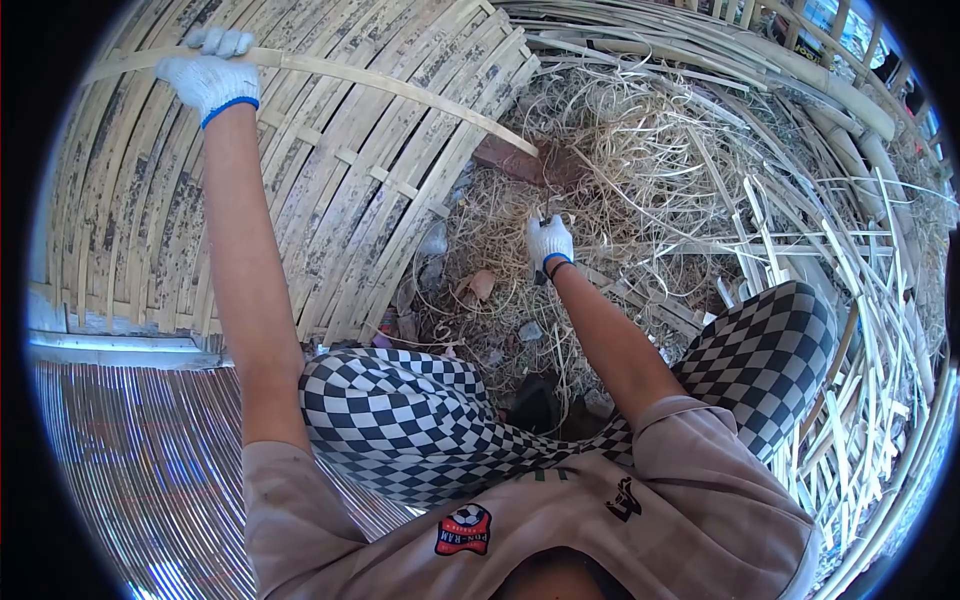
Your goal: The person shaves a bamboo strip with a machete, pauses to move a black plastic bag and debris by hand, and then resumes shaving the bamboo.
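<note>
My left hand (213, 78), in a white knit glove with a blue cuff, is stretched far out at the upper left. Its fingers are wrapped round a long, pale bamboo strip (400, 88), which bows across to the right and ends above a reddish-brown block (510, 160). Lower down, near the middle, my right hand (550, 240) wears a matching glove and is closed. A thin dark piece rises from that fist toward the block, but I cannot make out what it is. Curly bamboo shavings (650, 170) lie around the right hand.
A woven bamboo panel (140, 200) fills the upper left. Split bamboo strips (850, 400) are heaped at the right, with thicker poles (850, 105) behind. My bent legs in checkered trousers (400, 420) frame the ground, where stones and scraps lie. A slatted surface (140, 470) is at the lower left.
</note>
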Demonstrator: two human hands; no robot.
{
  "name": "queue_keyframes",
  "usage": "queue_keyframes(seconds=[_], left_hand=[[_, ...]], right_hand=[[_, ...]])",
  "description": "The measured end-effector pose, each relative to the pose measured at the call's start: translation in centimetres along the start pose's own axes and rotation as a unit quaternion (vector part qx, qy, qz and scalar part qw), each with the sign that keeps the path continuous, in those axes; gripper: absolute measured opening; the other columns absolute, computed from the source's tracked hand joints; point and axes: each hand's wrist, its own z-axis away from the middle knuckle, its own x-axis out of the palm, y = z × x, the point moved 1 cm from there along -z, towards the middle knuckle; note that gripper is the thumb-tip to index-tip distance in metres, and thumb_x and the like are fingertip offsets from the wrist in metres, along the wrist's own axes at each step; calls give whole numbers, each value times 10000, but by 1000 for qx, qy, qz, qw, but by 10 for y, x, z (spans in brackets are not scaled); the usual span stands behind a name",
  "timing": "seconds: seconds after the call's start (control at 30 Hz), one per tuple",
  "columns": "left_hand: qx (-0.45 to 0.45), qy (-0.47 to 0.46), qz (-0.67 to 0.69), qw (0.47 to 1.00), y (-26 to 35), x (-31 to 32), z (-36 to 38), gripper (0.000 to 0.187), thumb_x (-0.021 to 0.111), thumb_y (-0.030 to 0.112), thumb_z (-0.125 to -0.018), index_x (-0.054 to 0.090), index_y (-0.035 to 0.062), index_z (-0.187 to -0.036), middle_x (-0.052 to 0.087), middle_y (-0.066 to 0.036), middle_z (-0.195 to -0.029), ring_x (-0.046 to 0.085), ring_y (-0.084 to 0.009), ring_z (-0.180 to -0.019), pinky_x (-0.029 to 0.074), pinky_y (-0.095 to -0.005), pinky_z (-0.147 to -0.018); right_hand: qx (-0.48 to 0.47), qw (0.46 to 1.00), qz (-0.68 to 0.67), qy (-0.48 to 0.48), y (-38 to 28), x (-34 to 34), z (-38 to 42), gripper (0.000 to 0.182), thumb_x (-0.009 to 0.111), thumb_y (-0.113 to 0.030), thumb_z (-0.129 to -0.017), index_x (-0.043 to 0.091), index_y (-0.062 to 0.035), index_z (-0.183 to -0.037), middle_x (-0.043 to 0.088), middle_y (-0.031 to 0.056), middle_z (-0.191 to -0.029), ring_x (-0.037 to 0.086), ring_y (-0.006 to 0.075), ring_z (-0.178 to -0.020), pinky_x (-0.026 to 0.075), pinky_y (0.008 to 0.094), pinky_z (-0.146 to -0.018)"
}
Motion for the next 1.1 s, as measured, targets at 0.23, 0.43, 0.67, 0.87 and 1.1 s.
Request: queue_keyframes(seconds=[0.23, 0.43, 0.67, 0.87, 1.1], left_hand=[[-33, -113, 94, 989, -5, -6, -6, 544, 363, 596, -1066, 458, 103, -857, 395, -47, -716, 347, -219, -656, 344, -393, -676], [-40, -174, 115, 977, -1, -2, 0, 412, 752, 469, -921, 575, 102, -860, 415, -3, -762, 404, -184, -740, 403, -382, -785], [-69, -229, 95, 966, 6, 14, 13, 491, 687, 585, -928, 513, 150, -781, 320, 56, -661, 331, -146, -657, 341, -326, -686], [-55, -244, 76, 965, 7, 39, 29, 588, 585, 657, -963, 370, 185, -688, 199, 68, -616, 210, -128, -578, 259, -311, -594], [22, -93, -1, 995, 7, 74, 70, 589, 528, 619, -1017, 348, 183, -665, 192, 45, -600, 176, -131, -545, 200, -312, -519]], right_hand=[[-5, 995, -96, 11, -15, -10, -14, 412, 580, -351, -886, 721, -18, -1083, 742, 218, -885, 749, 326, -797, 596, 411, -771], [-49, 985, -168, -9, -31, -16, -29, 226, 589, -191, -894, 667, -37, -1040, 644, 86, -736, 652, 223, -606, 540, 369, -576], [-245, 957, -137, 73, -123, -48, 33, 277, 572, -235, -958, 627, -28, -1135, 706, 210, -861, 696, 364, -781, 543, 459, -724], [-417, 900, 9, 126, -182, -79, 79, 263, 554, -236, -1007, 567, -91, -1226, 710, 239, -863, 698, 447, -853, 540, 543, -741], [-220, 973, 68, 28, -158, -64, 38, 259, 515, -292, -1023, 547, -63, -1140, 723, 287, -990, 707, 481, -954, 545, 590, -818]])
